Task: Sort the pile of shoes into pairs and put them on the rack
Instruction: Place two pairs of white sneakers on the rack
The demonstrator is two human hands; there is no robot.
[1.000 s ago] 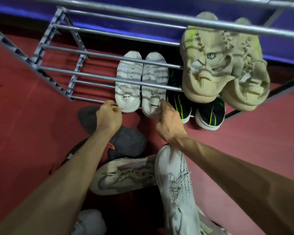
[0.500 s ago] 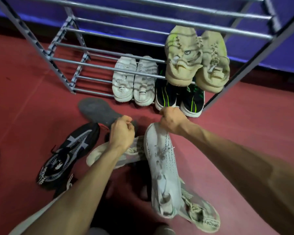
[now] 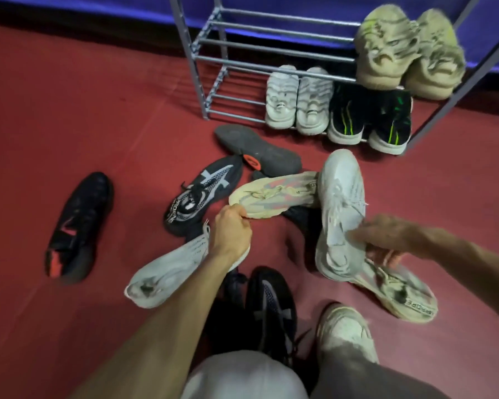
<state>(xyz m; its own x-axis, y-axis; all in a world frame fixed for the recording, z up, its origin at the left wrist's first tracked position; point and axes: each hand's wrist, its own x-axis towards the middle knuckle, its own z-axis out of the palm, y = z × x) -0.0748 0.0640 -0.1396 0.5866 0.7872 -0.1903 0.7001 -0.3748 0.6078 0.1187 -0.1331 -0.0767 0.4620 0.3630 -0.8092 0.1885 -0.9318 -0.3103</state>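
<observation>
Shoes lie scattered on a red floor [image 3: 69, 90] in front of a metal rack [image 3: 274, 57] as a person reaches into the pile with both bare hands. The left hand [image 3: 231, 229] is closed, pinching the toe of a beige shoe [image 3: 274, 195] that stretches up and to the right from its knuckles. Under that wrist rests a white shoe [image 3: 167, 272], and just left of the hand sits a black shoe with grey stripes [image 3: 202, 191]. A black-and-red shoe [image 3: 75, 223] lies well apart, far to the left. The right hand [image 3: 386, 237], blurred, is curled around the side of a pale white shoe [image 3: 339, 208], whose toe points away above the fingers; how tightly it grips cannot be told. Below that hand lies a second beige shoe [image 3: 398, 292], touching the white one. Beyond both hands, an upturned grey sole [image 3: 257, 148] lies near the rack. On the rack's bottom tier stand a white pair [image 3: 297, 100] and, to its right, a black-and-green pair [image 3: 369, 116]; a tan pair [image 3: 406, 53] rests on the tier above.
</observation>
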